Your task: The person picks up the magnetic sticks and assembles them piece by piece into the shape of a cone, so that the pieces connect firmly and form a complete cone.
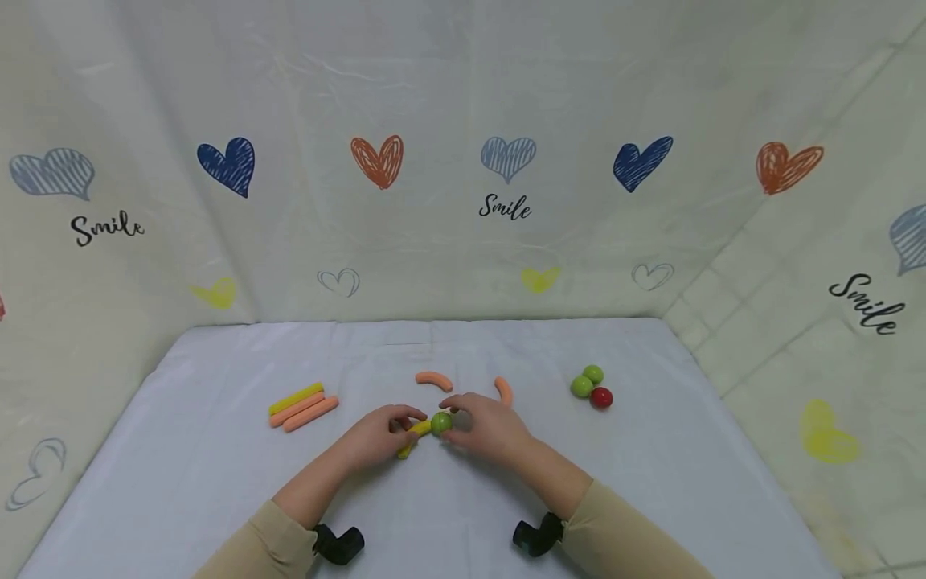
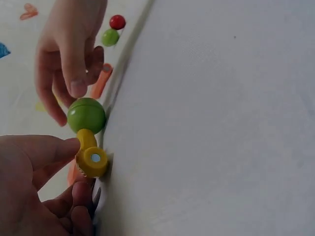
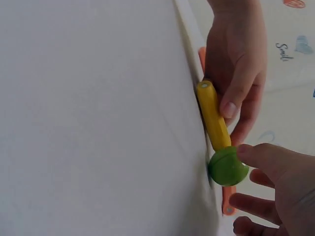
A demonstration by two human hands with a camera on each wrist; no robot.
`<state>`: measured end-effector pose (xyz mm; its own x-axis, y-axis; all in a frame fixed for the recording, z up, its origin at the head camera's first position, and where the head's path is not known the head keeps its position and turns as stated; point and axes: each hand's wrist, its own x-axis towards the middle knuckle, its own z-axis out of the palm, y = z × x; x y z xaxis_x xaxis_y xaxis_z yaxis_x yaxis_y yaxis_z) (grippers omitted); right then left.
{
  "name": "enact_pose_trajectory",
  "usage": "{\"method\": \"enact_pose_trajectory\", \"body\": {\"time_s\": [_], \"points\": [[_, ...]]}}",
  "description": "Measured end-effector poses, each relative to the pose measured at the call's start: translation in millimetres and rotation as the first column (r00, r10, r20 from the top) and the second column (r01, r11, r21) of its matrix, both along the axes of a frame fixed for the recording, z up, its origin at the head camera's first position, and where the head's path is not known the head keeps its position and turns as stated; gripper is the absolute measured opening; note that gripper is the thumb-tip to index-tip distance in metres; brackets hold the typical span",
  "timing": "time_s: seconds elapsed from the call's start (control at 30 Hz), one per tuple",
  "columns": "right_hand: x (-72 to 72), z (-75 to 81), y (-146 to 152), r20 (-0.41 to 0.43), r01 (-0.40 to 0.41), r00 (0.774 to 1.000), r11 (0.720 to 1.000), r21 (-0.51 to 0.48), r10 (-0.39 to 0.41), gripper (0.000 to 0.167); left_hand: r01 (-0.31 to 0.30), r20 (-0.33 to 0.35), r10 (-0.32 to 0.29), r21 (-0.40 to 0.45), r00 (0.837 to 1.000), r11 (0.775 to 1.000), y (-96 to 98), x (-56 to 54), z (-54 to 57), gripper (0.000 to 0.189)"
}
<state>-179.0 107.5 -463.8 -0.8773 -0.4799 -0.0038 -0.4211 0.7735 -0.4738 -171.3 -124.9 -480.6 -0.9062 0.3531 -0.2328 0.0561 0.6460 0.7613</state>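
My left hand (image 1: 379, 437) pinches a short yellow toy stick (image 3: 213, 115) between thumb and fingers, just over the white cloth. A small silver disc shows in the stick's near end in the left wrist view. At its other end, a green ball (image 2: 86, 116) sits against the tip. My right hand (image 1: 488, 426) is on the ball's far side, fingers spread and loosely bent. Its thumb tip overlaps the ball's edge in the right wrist view, while the left wrist view has the fingers beside it, not closed round it.
Two curved orange sticks (image 1: 434, 379) lie behind the hands. To the left are one yellow stick (image 1: 297, 397) and two orange ones (image 1: 311, 413), side by side. Two green balls (image 1: 582, 386) and a red ball (image 1: 601, 397) cluster at right. A printed curtain (image 1: 434, 241) rises behind the table.
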Motion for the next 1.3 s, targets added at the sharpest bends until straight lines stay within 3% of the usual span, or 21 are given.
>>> {"method": "enact_pose_trajectory", "body": {"time_s": [0.27, 0.5, 0.77, 1.07, 1.3], "points": [[-6.9, 6.9, 22, 0.074, 0.130, 0.989, 0.990, -0.052, -0.126, 0.043, 0.001, 0.010, -0.001, 0.020, 1.000, 1.000, -2.8, 1.5, -0.2, 0.026], [-15.7, 6.6, 57, 0.115, 0.271, 0.959, 0.956, -0.110, -0.259, 0.042, -0.003, 0.012, 0.003, 0.032, 1.000, 0.999, -0.7, 2.0, 0.1, 0.026], [-24.9, 9.2, 84, 0.123, 0.346, 0.935, 0.933, -0.097, -0.333, 0.044, -0.011, -0.002, 0.011, 0.032, 1.000, 0.999, -0.3, 3.6, 1.0, 0.027], [-31.8, 1.7, 79, 0.203, 0.418, 0.893, 0.908, -0.041, -0.402, 0.049, -0.024, 0.005, 0.024, 0.021, 1.000, 1.000, 1.3, 1.4, -1.0, 0.026], [-36.4, -3.0, 64, 0.178, 0.450, 0.879, 0.893, -0.005, -0.442, 0.050, -0.034, 0.009, 0.033, 0.023, 0.999, 0.999, 0.5, 1.9, 0.7, 0.027]]}}
